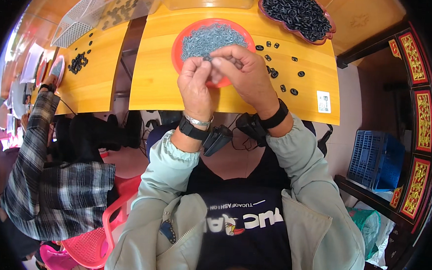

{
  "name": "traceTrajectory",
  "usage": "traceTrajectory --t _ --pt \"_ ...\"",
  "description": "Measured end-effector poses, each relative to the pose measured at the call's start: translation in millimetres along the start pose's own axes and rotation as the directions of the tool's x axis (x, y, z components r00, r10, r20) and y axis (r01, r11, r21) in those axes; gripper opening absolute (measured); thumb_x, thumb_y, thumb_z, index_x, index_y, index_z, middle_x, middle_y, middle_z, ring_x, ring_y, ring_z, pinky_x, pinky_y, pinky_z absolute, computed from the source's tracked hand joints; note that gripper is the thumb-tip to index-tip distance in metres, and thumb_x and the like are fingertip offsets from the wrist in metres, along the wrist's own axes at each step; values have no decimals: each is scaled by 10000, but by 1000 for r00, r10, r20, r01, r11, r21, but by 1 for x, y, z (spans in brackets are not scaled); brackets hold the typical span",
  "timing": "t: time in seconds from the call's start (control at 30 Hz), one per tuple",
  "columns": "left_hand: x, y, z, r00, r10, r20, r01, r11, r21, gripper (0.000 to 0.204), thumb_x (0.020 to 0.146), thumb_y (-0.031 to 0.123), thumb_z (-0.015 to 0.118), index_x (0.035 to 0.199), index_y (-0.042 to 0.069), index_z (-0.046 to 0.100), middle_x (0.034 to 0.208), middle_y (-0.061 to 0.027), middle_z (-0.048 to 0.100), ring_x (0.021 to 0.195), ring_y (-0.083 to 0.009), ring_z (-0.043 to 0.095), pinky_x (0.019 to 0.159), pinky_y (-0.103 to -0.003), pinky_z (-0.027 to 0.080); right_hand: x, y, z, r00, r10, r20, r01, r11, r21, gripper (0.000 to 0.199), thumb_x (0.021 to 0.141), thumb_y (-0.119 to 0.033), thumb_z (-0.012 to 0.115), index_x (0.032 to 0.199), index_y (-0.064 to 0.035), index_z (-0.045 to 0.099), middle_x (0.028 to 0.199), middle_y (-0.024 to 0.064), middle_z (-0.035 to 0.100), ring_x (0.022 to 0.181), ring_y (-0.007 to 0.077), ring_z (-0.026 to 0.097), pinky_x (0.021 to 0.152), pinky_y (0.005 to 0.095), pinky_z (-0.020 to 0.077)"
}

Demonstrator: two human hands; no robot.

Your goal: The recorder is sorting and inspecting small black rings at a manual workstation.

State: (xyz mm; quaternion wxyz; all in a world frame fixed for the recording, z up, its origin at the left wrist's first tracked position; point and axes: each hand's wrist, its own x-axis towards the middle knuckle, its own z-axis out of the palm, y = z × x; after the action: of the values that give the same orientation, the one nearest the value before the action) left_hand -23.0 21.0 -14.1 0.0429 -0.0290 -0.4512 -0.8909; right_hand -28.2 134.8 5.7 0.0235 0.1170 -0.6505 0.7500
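Observation:
My left hand (197, 82) and my right hand (248, 74) meet over the near part of a red bowl (180, 40). Thumbs and fingers of both are closed in a pinch around a small dark piece (207, 58), mostly covered by the fingertips, so its exact kind does not show. A heap of small grey metal pieces (212, 38), thin like screws or hooks, fills the bowl. Right of the bowl, several small black oval parts with holes (294, 91) lie scattered on the yellow table (155, 90).
A red-rimmed dish (323, 41) heaped with black parts stands at the far right. A white label (323, 102) lies near the table's right corner. On the left, a person in a plaid sleeve (35, 140) sits at another table with black parts (77, 63). A blue crate (376, 160) stands on the right.

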Motion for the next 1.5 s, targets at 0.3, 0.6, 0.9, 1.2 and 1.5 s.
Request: traceTrajectory --t 0.3,0.6,0.9,1.2,1.5 --pt "12 13 -16 942 -248 227 232 968 93 54 853 63 467 828 23 494 680 -61 533 610 -132 493 590 -244 409 -1 -13 -9 1000 -21 2 21 979 -202 86 819 -46 555 852 19 601 684 50 622 616 77 586 563 208 470" --pt "12 13 -13 951 -224 213 148 935 322 136 907 133 466 838 25 510 666 -25 515 597 -100 472 575 -215 390 -1 -16 -17 988 -151 42 154 887 -434 80 783 -67 577 785 5 613 659 70 622 582 112 590 539 233 452" --pt "6 6 -6 982 -110 154 57 948 312 125 907 129 474 822 45 509 648 -14 502 577 -90 464 545 -211 375 -7 -20 -31 984 -175 23 163 853 -496 88 779 -84 594 804 -6 625 674 79 630 570 125 598 536 254 463" --pt "15 17 -11 992 -78 102 60 984 168 108 902 127 468 831 48 491 651 -26 481 560 -106 461 515 -223 383 -53 -44 -171 942 -82 -326 -236 529 -815 194 800 -144 636 933 -3 643 789 36 644 688 86 566 634 225 456" --pt "16 12 -11 991 -96 98 74 975 210 131 902 123 462 807 41 499 617 -19 483 538 -106 459 517 -220 391 -44 -14 -177 997 17 -79 -80 280 -957 178 721 -144 635 879 -66 654 790 130 589 783 300 577 711 377 458"
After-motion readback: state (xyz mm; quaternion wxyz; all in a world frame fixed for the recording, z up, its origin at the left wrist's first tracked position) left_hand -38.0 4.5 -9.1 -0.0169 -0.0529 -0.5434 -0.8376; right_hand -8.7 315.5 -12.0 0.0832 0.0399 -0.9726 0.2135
